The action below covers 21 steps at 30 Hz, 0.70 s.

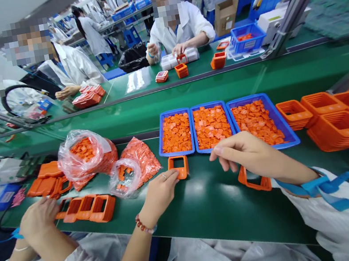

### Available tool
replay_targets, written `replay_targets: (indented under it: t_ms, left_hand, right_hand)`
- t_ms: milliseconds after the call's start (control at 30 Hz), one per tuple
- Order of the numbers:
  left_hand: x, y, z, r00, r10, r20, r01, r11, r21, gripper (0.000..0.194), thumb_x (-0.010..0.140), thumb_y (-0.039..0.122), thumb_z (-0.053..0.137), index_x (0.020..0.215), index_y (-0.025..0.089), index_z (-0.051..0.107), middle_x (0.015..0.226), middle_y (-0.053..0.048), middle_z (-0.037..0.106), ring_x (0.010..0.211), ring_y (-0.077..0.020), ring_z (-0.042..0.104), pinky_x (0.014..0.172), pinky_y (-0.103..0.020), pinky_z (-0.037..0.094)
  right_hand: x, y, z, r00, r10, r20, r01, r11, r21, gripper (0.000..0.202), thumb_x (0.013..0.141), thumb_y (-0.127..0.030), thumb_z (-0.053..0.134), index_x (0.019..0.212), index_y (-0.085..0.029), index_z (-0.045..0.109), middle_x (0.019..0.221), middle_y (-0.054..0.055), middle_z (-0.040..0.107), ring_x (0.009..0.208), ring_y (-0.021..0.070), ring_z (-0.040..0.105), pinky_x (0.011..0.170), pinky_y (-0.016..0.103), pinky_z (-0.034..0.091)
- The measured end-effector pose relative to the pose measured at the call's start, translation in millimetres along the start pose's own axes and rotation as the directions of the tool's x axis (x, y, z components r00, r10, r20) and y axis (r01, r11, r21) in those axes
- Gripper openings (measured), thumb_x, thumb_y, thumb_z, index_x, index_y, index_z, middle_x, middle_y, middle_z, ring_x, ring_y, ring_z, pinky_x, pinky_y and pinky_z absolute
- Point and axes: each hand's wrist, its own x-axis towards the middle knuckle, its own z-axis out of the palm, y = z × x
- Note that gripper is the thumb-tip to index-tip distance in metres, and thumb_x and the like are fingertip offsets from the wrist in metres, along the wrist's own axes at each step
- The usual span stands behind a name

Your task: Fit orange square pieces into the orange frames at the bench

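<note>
My left hand (pixel 161 192) pinches the lower edge of an upright orange frame (pixel 184 173) with a square opening, just in front of the blue trays. Over the green table, my right hand (pixel 244 154) is held before the middle and right trays, its fingers curled together. Whatever those fingertips hold, if anything, is too small to make out. Another orange frame (pixel 265 184) lies beneath my right hand and is partly hidden by it. Small flat orange pieces fill the left tray (pixel 164 154), the middle tray (pixel 201 150) and the right tray (pixel 292 139).
Stacked orange frames (pixel 340 130) stand at the right. Bags of orange pieces (pixel 142 161) lie left of the trays. A co-worker's hands (pixel 40 219) are beside a row of frames (pixel 102 208). Across the divider, a person (pixel 189 24) handles orange parts.
</note>
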Motion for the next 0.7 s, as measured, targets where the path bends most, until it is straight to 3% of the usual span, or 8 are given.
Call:
replay_targets:
  t_ms: [233, 500, 700]
  left_hand:
    - [1.6, -0.4, -1.2, 0.998, -0.033, 0.045, 0.033, 0.999, 0.002, 0.024, 0.097, 0.02, 0.051, 0.112, 0.02, 0.07, 0.114, -0.009, 0.075, 0.096, -0.0216, 0.074, 0.083, -0.035, 0.063]
    - [0.9, 0.6, -1.0, 0.999, -0.043, 0.015, 0.044, 0.998, -0.04, 0.025, 0.097, 0.019, 0.052, 0.114, 0.021, 0.07, 0.114, -0.009, 0.075, 0.098, -0.0227, 0.074, 0.082, -0.035, 0.063]
    - [0.9, -2.9, 0.0, 1.0, -0.014, -0.019, 0.013, 0.997, -0.071, 0.024, 0.095, 0.02, 0.055, 0.113, 0.026, 0.07, 0.111, -0.007, 0.076, 0.092, -0.0258, 0.075, 0.073, -0.038, 0.064]
  right_hand:
    - [0.0, 0.7, 2.7, 1.0, 0.009, 0.006, -0.009, 1.0, -0.015, 0.043, 0.096, -0.05, 0.053, 0.076, -0.017, 0.074, 0.061, 0.002, 0.063, 0.052, 0.0118, 0.056, 0.048, 0.024, 0.042]
    - [1.2, 0.2, 3.6, 0.999, 0.013, 0.041, -0.01, 0.998, -0.059, 0.044, 0.095, -0.049, 0.052, 0.073, -0.016, 0.071, 0.059, 0.001, 0.059, 0.053, 0.0113, 0.053, 0.048, 0.024, 0.039]
    - [1.3, -1.2, 4.8, 0.999, 0.027, 0.045, -0.024, 0.997, -0.074, 0.044, 0.095, -0.048, 0.051, 0.073, -0.016, 0.071, 0.058, 0.001, 0.058, 0.052, 0.0112, 0.052, 0.049, 0.024, 0.038]
